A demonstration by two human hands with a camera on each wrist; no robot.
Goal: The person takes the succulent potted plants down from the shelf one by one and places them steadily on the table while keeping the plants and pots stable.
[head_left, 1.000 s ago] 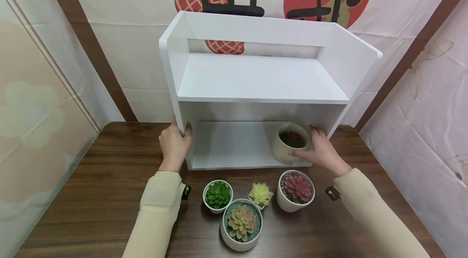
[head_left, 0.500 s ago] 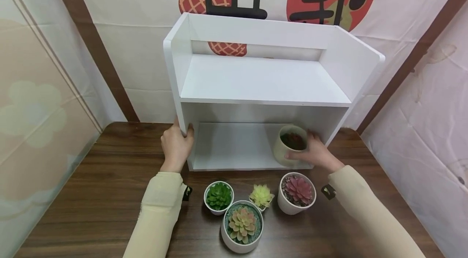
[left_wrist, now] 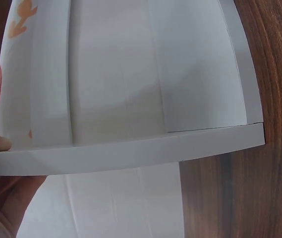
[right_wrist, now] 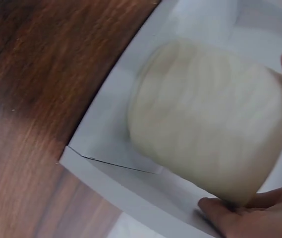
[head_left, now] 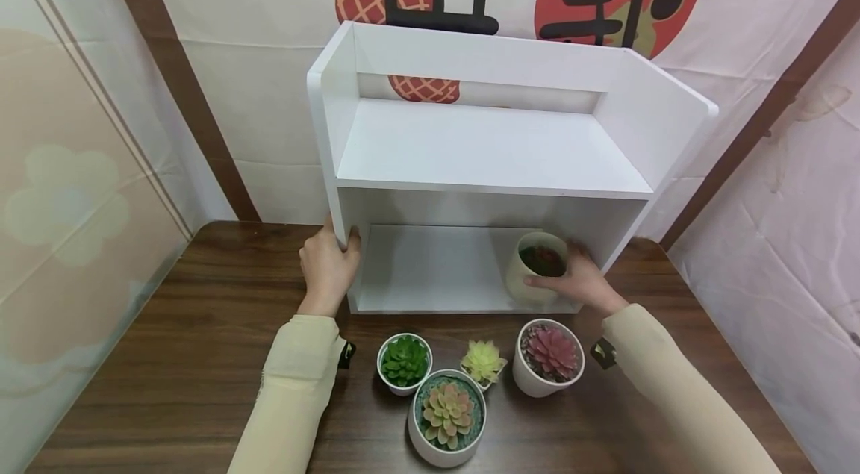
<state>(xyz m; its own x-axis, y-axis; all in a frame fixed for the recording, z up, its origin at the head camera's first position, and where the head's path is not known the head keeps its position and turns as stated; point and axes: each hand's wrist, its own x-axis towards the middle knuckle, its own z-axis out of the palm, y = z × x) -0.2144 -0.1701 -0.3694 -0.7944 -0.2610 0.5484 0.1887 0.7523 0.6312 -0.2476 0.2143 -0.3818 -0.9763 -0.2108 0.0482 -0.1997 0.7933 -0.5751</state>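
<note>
My left hand [head_left: 327,269] grips the front edge of the left side panel [left_wrist: 131,154] of a white two-tier shelf [head_left: 490,149], thumb on the inner side and fingers outside. On the lower board, at its right end, a cream plant pot [head_left: 527,280] holds a dark reddish plant deep inside. Around this pot's right side curls my right hand [head_left: 583,280], its thumb across the front. The right wrist view shows the pot's ridged wall [right_wrist: 205,119] close to the shelf's right side panel, with fingertips [right_wrist: 212,206] between the two.
In front of the shelf stand several potted succulents: a dark green one [head_left: 404,362], a yellow-green one [head_left: 483,362], a peach-green one [head_left: 448,414] and a dark red one [head_left: 551,353]. The brown wooden table [head_left: 168,362] meets a printed cloth backdrop [head_left: 269,86] behind.
My right hand has come in from the right and closed around the pot's side. My left hand keeps its grip on the shelf. The head view has shifted slightly.
</note>
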